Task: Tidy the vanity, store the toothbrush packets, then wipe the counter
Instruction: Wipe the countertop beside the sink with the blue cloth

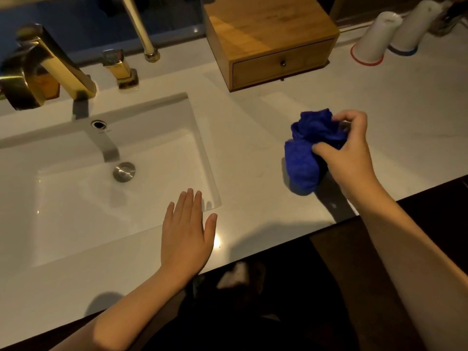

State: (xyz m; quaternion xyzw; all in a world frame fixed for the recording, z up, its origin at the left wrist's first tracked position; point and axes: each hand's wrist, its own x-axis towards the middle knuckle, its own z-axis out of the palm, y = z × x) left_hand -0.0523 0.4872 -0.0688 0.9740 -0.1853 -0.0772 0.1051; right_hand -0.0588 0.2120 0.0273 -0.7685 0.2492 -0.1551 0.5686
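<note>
1. Blue cloth (pixel 307 153) sits bunched on the counter (pixel 253 153), right of the sink (pixel 101 188); right hand (pixel 347 148) grip pinches it closed.
2. Left hand (pixel 186 231) lies flat, empty.
3. Flatten the cloth before wiping.

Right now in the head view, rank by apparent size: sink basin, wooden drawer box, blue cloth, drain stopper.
1. sink basin
2. wooden drawer box
3. blue cloth, bunched in the right hand
4. drain stopper
The box sits farther back, so its true size may be understated.
</note>
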